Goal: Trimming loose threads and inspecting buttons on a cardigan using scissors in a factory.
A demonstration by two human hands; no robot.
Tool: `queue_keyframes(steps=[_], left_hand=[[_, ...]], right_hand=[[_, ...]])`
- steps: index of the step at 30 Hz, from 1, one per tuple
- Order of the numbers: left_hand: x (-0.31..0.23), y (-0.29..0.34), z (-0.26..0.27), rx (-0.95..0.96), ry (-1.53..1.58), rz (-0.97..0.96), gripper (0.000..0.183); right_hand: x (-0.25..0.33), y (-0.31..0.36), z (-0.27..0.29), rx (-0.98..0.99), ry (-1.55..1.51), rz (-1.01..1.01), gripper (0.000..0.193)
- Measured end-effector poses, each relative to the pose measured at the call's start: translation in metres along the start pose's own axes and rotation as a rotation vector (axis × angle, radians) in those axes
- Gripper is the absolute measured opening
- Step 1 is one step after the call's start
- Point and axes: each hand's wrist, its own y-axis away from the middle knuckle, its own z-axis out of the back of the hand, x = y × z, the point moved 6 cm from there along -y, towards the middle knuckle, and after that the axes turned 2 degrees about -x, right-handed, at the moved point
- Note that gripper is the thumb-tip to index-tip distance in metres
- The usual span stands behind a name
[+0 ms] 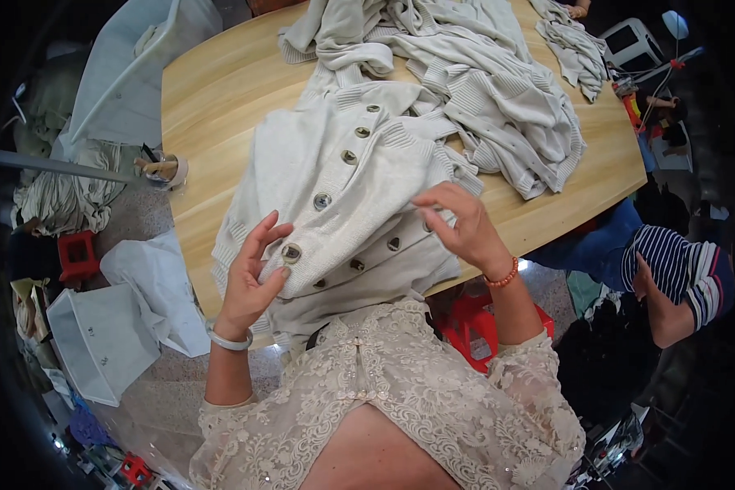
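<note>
A pale cream knitted cardigan [367, 184] lies in front of me on the wooden table, its button band running up the middle with several dark, marbled buttons. At the near left edge, my left hand [249, 282] is closed on the band, thumb and fingers either side of the cloth beside the lowest button [291, 253]. Over the right side of the cardigan hovers my right hand [468, 229], fingers bent, with a gap between thumb and forefinger; nothing shows in it. A second row of buttons [394, 243] lies under the folded cloth below that hand.
More cream knitwear [498, 90] is heaped across the far side of the wooden table [212, 90]. A large white bin [131, 73] stands at the far left, and a smaller white container [106, 343] at the near left. A person in a striped top [670, 261] is to the right.
</note>
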Motion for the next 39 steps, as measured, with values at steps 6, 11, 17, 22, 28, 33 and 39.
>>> queue_keyframes(steps=[6,11,17,22,28,33,39], left_hand=[[0.033,0.018,0.014,-0.127,-0.057,0.139,0.070],[0.047,0.014,0.015,-0.123,-0.033,0.145,0.063],[0.053,0.011,0.014,-0.097,-0.138,0.112,0.056],[0.057,0.014,0.012,-0.103,-0.040,0.204,0.055],[0.068,0.010,0.015,-0.120,-0.105,0.227,0.046],[0.068,0.010,0.015,-0.138,-0.083,0.333,0.033],[0.076,0.025,0.012,-0.191,-0.129,0.323,0.019]], right_hand=[[0.147,-0.014,0.012,0.637,-0.966,0.385,0.041],[0.210,-0.038,0.039,0.795,-0.999,0.584,0.019],[0.221,-0.039,0.066,0.799,-0.909,0.695,0.021],[0.218,-0.029,0.078,0.705,-0.886,0.738,0.020],[0.217,-0.027,0.087,0.662,-0.872,0.769,0.019],[0.181,-0.008,0.079,0.672,-0.968,0.752,0.015],[-0.022,-0.086,0.017,0.016,-0.025,0.133,0.034]])
